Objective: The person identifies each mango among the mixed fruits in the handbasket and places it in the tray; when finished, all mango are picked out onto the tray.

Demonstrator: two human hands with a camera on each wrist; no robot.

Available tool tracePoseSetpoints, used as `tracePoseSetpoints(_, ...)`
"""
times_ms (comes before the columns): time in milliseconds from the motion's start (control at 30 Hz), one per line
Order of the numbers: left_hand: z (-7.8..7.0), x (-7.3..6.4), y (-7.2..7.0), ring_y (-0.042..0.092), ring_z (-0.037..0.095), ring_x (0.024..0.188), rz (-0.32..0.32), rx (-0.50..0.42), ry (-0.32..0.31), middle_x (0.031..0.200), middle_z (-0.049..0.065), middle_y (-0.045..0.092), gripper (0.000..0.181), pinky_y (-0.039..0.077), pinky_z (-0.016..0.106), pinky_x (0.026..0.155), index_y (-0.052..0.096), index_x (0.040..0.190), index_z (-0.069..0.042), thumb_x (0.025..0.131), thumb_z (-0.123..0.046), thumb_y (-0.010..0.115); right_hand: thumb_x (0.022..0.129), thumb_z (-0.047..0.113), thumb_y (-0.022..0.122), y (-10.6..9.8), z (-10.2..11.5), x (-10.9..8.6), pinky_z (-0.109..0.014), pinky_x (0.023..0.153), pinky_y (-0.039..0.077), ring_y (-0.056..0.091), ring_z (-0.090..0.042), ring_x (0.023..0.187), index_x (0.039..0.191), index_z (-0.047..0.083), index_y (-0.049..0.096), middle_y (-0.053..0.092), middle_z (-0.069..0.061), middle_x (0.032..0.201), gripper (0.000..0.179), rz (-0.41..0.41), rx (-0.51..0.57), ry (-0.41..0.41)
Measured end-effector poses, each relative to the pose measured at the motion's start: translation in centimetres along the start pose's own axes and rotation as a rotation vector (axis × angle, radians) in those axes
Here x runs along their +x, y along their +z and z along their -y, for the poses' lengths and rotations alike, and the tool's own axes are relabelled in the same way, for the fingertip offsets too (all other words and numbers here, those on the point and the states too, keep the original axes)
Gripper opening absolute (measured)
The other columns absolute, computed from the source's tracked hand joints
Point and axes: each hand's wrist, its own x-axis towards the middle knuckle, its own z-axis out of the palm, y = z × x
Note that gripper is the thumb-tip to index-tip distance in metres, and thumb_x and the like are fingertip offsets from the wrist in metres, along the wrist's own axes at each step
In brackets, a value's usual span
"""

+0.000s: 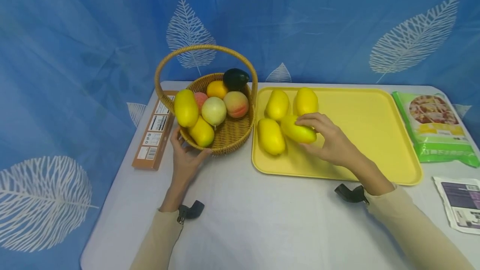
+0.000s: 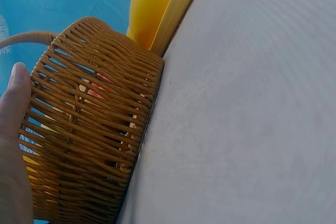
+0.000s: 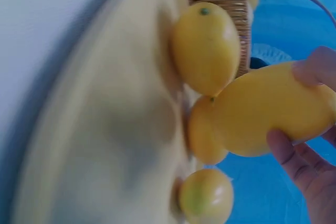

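Observation:
My left hand (image 1: 185,161) holds the near left side of a wicker basket (image 1: 234,134), its thumb against the woven wall (image 2: 89,124) in the left wrist view. Inside lie two yellow mangoes (image 1: 186,109), an orange (image 1: 216,89), a dark green avocado (image 1: 235,79), a pale round fruit (image 1: 214,111) and peaches (image 1: 236,104). Over the yellow tray (image 1: 360,132), my right hand (image 1: 331,141) grips a mango (image 1: 298,129) between thumb and fingers. It is raised off the tray in the right wrist view. Three more mangoes (image 1: 271,136) rest at the tray's left end.
A brown box (image 1: 153,136) with labels lies left of the basket, partly behind it. Right of the tray are a green food bag (image 1: 436,128) and a purple and white packet (image 1: 461,205). A blue curtain (image 1: 300,24) with leaf prints hangs behind the white table (image 1: 262,220).

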Motion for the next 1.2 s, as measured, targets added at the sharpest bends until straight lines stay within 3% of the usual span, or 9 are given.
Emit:
tracePoseSetpoints(133, -0.1, 0.0, 0.0, 0.033, 0.037, 0.137, -0.001, -0.002, -0.001, 0.155, 0.022, 0.019, 0.102, 0.038, 0.050, 0.101, 0.010, 0.152, -0.003, 0.075, -0.001, 0.077, 0.069, -0.003, 0.081, 0.5, -0.3, -1.0, -0.009, 0.107, 0.027, 0.050, -0.029, 0.119, 0.122, 0.003, 0.062, 0.058, -0.012, 0.127, 0.057, 0.020, -0.044, -0.020)
tracePoseSetpoints(333, -0.2, 0.0, 0.0, 0.033, 0.037, 0.136, 0.002, -0.004, -0.002, 0.155, 0.023, 0.019, 0.103, 0.038, 0.049, 0.100, 0.010, 0.152, -0.002, 0.075, -0.003, 0.078, 0.071, -0.001, 0.081, 1.0, -0.2, -2.2, -0.009, 0.110, 0.023, 0.047, -0.029, 0.124, 0.124, 0.007, 0.061, 0.055, -0.009, 0.132, 0.057, 0.106, -0.096, 0.019)
tracePoseSetpoints(433, -0.3, 0.0, 0.0, 0.034, 0.037, 0.136, -0.001, -0.009, 0.002, 0.155, 0.023, 0.019, 0.102, 0.038, 0.050, 0.100, 0.010, 0.152, -0.003, 0.075, -0.001, 0.077, 0.073, -0.001, 0.080, 1.0, 0.0, -2.6, -0.017, 0.115, 0.023, 0.042, -0.031, 0.133, 0.124, 0.012, 0.061, 0.050, -0.006, 0.142, 0.056, 0.176, -0.088, 0.060)
tracePoseSetpoints(600, -0.2, -0.1, 0.0, 0.034, 0.036, 0.135, -0.001, -0.016, 0.000, 0.155, 0.023, 0.019, 0.100, 0.037, 0.050, 0.100, 0.010, 0.152, -0.003, 0.076, 0.002, 0.075, 0.077, 0.002, 0.078, 1.2, 0.2, -2.9, -0.044, 0.115, 0.032, 0.034, -0.037, 0.141, 0.124, 0.018, 0.060, 0.042, -0.005, 0.151, 0.053, 0.278, -0.068, 0.127)
tracePoseSetpoints(733, -0.1, -0.1, 0.0, 0.033, 0.035, 0.135, 0.001, -0.021, -0.006, 0.155, 0.022, 0.019, 0.101, 0.037, 0.050, 0.100, 0.010, 0.152, -0.004, 0.076, 0.000, 0.076, 0.078, 0.005, 0.079, 1.3, 0.0, -3.0, -0.055, 0.110, 0.034, 0.033, -0.036, 0.142, 0.126, 0.018, 0.060, 0.039, -0.005, 0.153, 0.053, 0.278, -0.090, 0.147)
tracePoseSetpoints(933, 0.1, -0.1, 0.1, 0.034, 0.037, 0.136, 0.003, -0.025, 0.007, 0.155, 0.023, 0.019, 0.102, 0.038, 0.050, 0.100, 0.010, 0.152, -0.003, 0.077, -0.002, 0.078, 0.082, 0.009, 0.077, 1.2, -0.4, -3.3, -0.057, 0.112, 0.032, 0.027, -0.038, 0.145, 0.128, 0.019, 0.061, 0.036, -0.004, 0.156, 0.050, 0.278, -0.096, 0.142)
tracePoseSetpoints(1200, 0.1, -0.2, 0.0, 0.034, 0.037, 0.136, 0.003, -0.021, 0.016, 0.155, 0.023, 0.019, 0.102, 0.039, 0.049, 0.099, 0.009, 0.153, -0.003, 0.077, -0.002, 0.078, 0.085, 0.006, 0.072, 1.4, -0.8, -3.8, -0.057, 0.115, 0.027, 0.022, -0.041, 0.146, 0.127, 0.017, 0.063, 0.038, -0.009, 0.155, 0.044, 0.247, -0.106, 0.069)
